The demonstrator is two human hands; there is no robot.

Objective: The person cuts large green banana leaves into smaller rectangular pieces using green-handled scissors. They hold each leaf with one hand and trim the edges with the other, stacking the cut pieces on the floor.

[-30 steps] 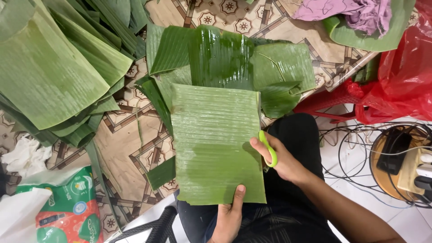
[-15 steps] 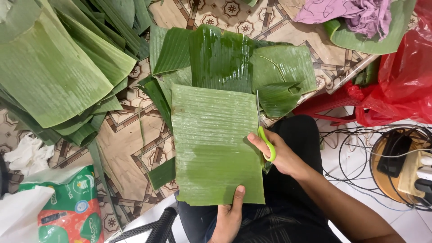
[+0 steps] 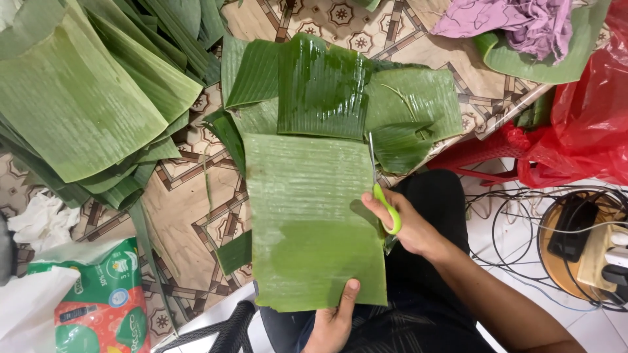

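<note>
A rectangular piece of banana leaf [image 3: 307, 216] lies over the table's front edge and my lap. My left hand [image 3: 333, 320] pinches its near edge from below, thumb on top. My right hand [image 3: 405, 225] grips green-handled scissors [image 3: 383, 196] at the leaf's right edge, with the blades pointing away from me along that edge. Behind the leaf lie several cut leaf pieces [image 3: 327, 85], one dark, wet and glossy.
A thick stack of long banana leaves [image 3: 78, 98] covers the patterned table [image 3: 196, 216] at left. A printed plastic bag [image 3: 98, 307] and crumpled tissue [image 3: 42, 219] sit bottom left. Purple cloth [image 3: 517, 19], a red plastic bag [image 3: 582, 111], and a power strip with cables [image 3: 582, 242] are at right.
The scissors and my right hand have crept slightly forward along the leaf's right edge. My left hand keeps its hold on the near edge.
</note>
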